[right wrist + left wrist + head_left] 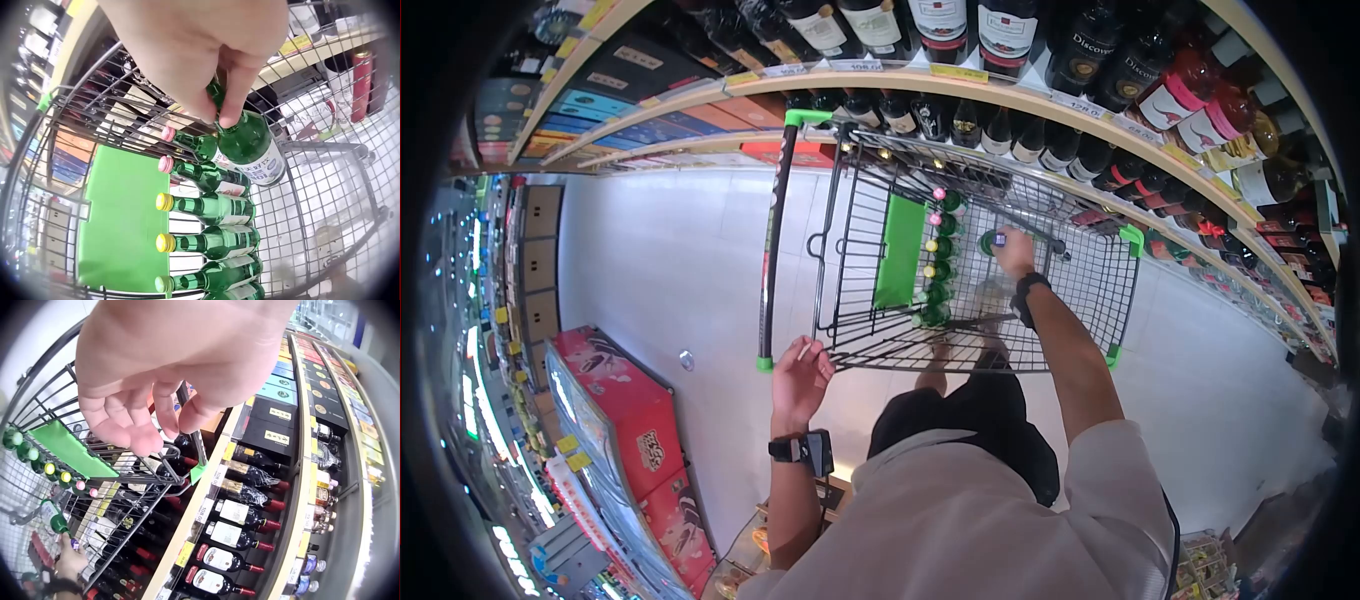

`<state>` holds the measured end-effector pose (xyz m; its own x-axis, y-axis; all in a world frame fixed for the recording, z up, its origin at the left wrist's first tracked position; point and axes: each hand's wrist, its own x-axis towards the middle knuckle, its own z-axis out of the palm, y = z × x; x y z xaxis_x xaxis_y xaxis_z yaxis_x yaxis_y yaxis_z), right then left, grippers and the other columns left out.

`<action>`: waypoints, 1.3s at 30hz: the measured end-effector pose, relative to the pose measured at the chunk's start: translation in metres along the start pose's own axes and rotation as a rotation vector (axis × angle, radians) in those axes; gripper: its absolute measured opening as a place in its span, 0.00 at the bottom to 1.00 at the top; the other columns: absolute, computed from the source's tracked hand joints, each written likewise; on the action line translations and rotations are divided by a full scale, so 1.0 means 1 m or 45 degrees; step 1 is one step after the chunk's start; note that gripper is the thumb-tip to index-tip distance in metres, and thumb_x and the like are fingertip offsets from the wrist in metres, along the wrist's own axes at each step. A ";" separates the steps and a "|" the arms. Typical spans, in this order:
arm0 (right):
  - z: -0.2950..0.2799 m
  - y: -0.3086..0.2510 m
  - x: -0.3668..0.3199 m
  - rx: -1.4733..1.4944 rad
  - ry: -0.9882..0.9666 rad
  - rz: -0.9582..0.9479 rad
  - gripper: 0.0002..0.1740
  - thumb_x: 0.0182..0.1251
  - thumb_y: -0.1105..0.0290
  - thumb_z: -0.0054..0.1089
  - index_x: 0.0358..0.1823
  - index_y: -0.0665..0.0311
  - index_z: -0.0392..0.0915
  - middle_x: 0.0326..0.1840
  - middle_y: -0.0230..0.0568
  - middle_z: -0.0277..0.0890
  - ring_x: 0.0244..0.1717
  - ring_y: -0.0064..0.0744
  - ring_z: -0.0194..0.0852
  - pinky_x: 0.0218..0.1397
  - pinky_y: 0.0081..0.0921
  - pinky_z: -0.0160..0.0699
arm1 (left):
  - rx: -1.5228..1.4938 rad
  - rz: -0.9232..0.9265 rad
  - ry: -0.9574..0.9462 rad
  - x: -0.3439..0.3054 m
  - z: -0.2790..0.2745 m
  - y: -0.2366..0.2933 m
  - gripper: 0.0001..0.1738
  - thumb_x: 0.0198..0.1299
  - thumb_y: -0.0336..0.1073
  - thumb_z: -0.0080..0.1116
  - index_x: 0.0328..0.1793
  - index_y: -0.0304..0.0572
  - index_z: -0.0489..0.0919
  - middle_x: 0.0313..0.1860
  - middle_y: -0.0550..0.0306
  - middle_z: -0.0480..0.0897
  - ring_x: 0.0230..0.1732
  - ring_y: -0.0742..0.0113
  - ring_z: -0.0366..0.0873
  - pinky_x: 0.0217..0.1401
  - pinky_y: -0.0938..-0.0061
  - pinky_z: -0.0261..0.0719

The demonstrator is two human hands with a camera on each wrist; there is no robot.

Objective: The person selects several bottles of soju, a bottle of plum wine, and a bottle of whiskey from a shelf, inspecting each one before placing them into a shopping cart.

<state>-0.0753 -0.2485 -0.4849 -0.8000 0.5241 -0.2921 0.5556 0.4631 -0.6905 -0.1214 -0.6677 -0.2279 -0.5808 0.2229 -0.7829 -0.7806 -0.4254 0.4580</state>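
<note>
Inside a wire shopping cart [1130, 290], my right hand [1013, 252] grips a green bottle [253, 147] by its neck, thumb and fingers round it. In the right wrist view the bottle is tilted, its labelled body beside a row of several green bottles [219, 208] with pink, yellow and pale caps. Those bottles lie side by side next to a green plastic panel [122, 219]. My left hand [800, 382] is by the near end of the cart handle [776, 240], palm up with fingers loosely bent, holding nothing; whether it touches the cart is unclear.
Shelves of wine bottles [1005, 35] run along the far side of the cart, with boxed goods [625, 65] farther left. A red display case [640, 440] stands at the lower left on the pale floor [660, 260]. A small stand of goods is beside my left forearm.
</note>
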 end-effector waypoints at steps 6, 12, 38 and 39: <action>0.030 0.013 0.053 -0.020 0.034 0.078 0.14 0.55 0.73 0.71 0.44 0.65 0.83 0.41 0.58 0.84 0.47 0.60 0.82 0.52 0.46 0.82 | 0.051 0.026 0.100 -0.003 0.019 -0.010 0.06 0.69 0.38 0.59 0.46 0.48 0.78 0.41 0.60 0.83 0.41 0.66 0.81 0.49 0.69 0.80; 0.060 0.029 0.091 0.058 0.109 0.036 0.13 0.55 0.75 0.70 0.42 0.63 0.82 0.40 0.58 0.83 0.46 0.61 0.81 0.51 0.48 0.80 | 0.176 -0.022 0.153 -0.004 0.024 -0.048 0.07 0.68 0.38 0.59 0.48 0.50 0.76 0.43 0.59 0.80 0.45 0.64 0.77 0.52 0.67 0.76; 0.053 0.004 0.114 -0.220 -0.181 0.095 0.22 0.61 0.66 0.68 0.57 0.62 0.79 0.47 0.59 0.84 0.50 0.60 0.84 0.54 0.50 0.84 | 0.108 0.004 0.121 0.021 0.033 -0.051 0.08 0.75 0.41 0.51 0.44 0.48 0.75 0.39 0.60 0.80 0.41 0.65 0.76 0.50 0.68 0.76; 0.053 0.007 0.109 -0.246 -0.169 0.136 0.23 0.61 0.67 0.67 0.57 0.63 0.78 0.46 0.61 0.84 0.50 0.61 0.84 0.54 0.50 0.84 | 0.110 0.002 0.122 0.018 0.032 -0.051 0.08 0.75 0.41 0.50 0.44 0.48 0.75 0.38 0.60 0.79 0.41 0.65 0.76 0.50 0.68 0.76</action>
<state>-0.1706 -0.2265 -0.5567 -0.7500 0.4852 -0.4495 0.6614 0.5449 -0.5154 -0.0997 -0.6139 -0.2513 -0.5607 0.1356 -0.8168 -0.7989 -0.3479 0.4907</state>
